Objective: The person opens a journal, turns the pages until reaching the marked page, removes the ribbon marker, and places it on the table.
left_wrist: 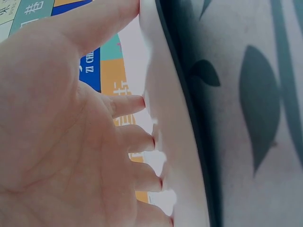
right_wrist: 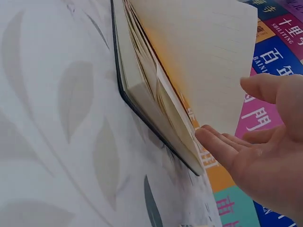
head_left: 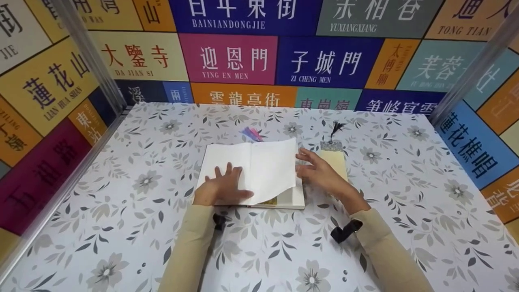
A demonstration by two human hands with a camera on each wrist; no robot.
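Note:
An open notebook point(head_left: 271, 166) with blank-looking white pages lies on the table. My left hand point(head_left: 225, 184) rests on its left page, fingers spread; the left wrist view shows the fingertips touching the paper point(left_wrist: 177, 142). Beside the notebook's right edge is my right hand point(head_left: 318, 168), next to a raised leaf. In the right wrist view that lifted page point(right_wrist: 203, 52) stands up from the page block point(right_wrist: 156, 109), and faint ruled lines show on it. The right thumb and fingers point(right_wrist: 220, 144) are apart, with nothing pinched between them. A yellowish patch shows under the leaf's lower corner.
A pale yellow bookmark point(head_left: 333, 158) with a silvery top and black tassel point(head_left: 335, 129) lies right of the notebook, partly behind the right hand. A pink and blue tassel point(head_left: 252, 134) sticks out above the notebook. Colourful sign panels point(head_left: 227, 59) wall the flower-patterned table point(head_left: 121, 194).

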